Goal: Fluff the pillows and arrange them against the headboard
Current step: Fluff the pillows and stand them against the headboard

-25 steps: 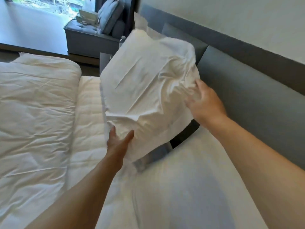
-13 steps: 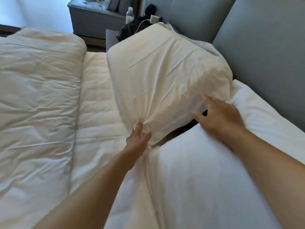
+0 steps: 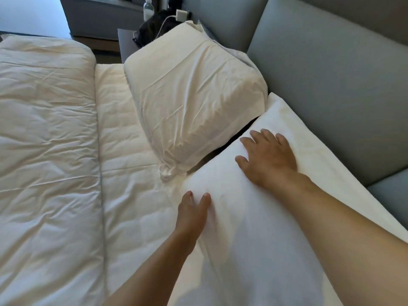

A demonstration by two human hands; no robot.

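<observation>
moving on to pillow two, first one already parked.

far pillow [image 3: 194,102] propped plump against the headboard [image 3: 331,85], looks done. near pillow [image 3: 254,228] lying flat along the headboard's foot, not yet fluffed or stood up by the look of it. right hand [image 3: 268,159] spread flat on its top, fingers straight, gripping nothing. left hand [image 3: 192,212] open too, fingers pressed to its near edge. roughly halfway.

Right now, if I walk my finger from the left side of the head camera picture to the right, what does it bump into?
Folded duvet → quilted mattress strip → far pillow → right hand on the near pillow → grey headboard.
</observation>
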